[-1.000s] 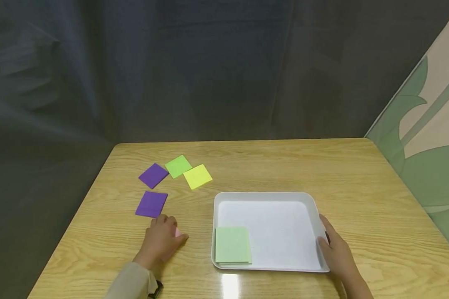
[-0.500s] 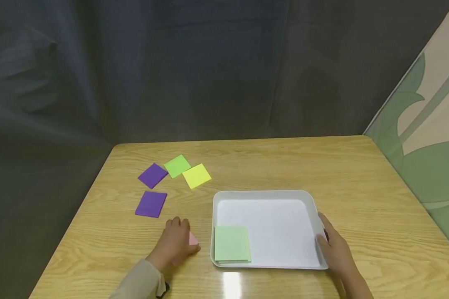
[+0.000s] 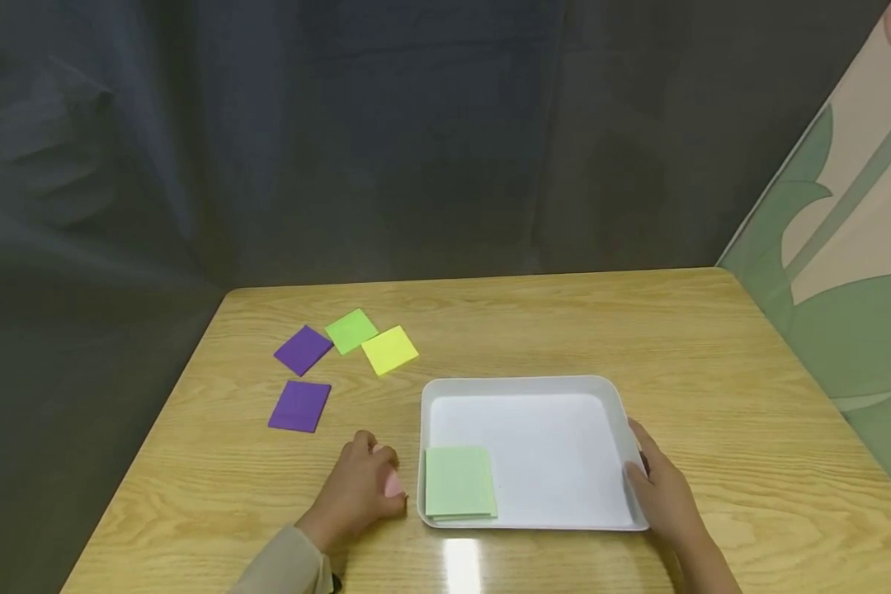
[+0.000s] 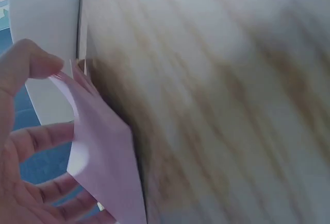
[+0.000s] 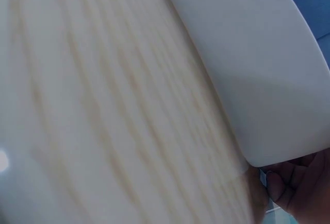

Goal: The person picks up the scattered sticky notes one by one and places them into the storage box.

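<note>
Beside the tray's left wall, my left hand [image 3: 360, 487] pinches a pink sticky note pad [image 4: 105, 152]. The left wrist view shows the thumb on one edge and the fingers spread behind the pad, whose sheets bow and part near the thumb. Most of the pad is hidden by the hand in the head view. My right hand [image 3: 664, 491] grips the right rim of a white tray [image 3: 557, 462], thumb over the edge; its fingers are partly hidden. A pale green sticky note stack [image 3: 458, 483] lies in the tray's front left corner.
Two purple pads [image 3: 300, 406] lie on the wooden table [image 3: 713, 363] to the left. Farther back, a bright green pad [image 3: 351, 331] touches a yellow pad [image 3: 389, 350]. A dark curtain [image 3: 416, 140] hangs behind the table, with a leaf-patterned panel [image 3: 861, 330] at right.
My left hand has moved right with the pink pad, away from the near purple pad and up to the tray's left side. The right hand keeps its grip on the tray.
</note>
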Demonstrator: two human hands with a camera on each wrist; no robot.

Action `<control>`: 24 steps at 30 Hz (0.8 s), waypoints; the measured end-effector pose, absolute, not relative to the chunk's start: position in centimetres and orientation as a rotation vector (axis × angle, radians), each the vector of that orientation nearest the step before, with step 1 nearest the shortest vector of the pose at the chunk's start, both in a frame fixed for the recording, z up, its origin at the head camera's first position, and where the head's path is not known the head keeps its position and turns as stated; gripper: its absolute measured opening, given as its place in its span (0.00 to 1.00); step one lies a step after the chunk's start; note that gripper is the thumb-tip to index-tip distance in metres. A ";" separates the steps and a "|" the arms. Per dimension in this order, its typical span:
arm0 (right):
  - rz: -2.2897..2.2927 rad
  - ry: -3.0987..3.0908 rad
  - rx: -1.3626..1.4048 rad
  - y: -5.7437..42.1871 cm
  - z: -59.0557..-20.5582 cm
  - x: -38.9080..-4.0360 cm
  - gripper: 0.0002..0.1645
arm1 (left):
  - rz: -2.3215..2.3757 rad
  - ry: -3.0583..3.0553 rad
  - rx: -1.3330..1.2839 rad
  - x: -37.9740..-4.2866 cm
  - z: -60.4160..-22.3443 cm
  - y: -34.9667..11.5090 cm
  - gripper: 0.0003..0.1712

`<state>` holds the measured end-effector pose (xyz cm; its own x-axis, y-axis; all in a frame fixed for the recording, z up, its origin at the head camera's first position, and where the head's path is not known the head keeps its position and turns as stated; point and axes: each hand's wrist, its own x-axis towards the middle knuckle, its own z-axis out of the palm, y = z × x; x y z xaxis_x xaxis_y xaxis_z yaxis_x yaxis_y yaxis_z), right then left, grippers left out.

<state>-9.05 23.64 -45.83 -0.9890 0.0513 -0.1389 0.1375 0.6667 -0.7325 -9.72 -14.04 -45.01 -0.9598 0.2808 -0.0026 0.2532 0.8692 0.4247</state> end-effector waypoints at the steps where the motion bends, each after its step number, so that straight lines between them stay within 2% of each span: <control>1: -1.228 2.773 0.156 23.6 -45.8 -9.1 0.33 | 0.660 2.976 0.444 -9.7 -45.0 -14.0 0.23; 7: -1.220 2.763 0.172 23.6 -45.7 -9.1 0.33 | 0.624 2.990 0.501 -9.5 -45.3 -14.0 0.23; 24: -1.230 2.747 0.202 23.7 -45.8 -9.1 0.33 | 0.723 3.040 0.439 -9.1 -44.9 -14.0 0.26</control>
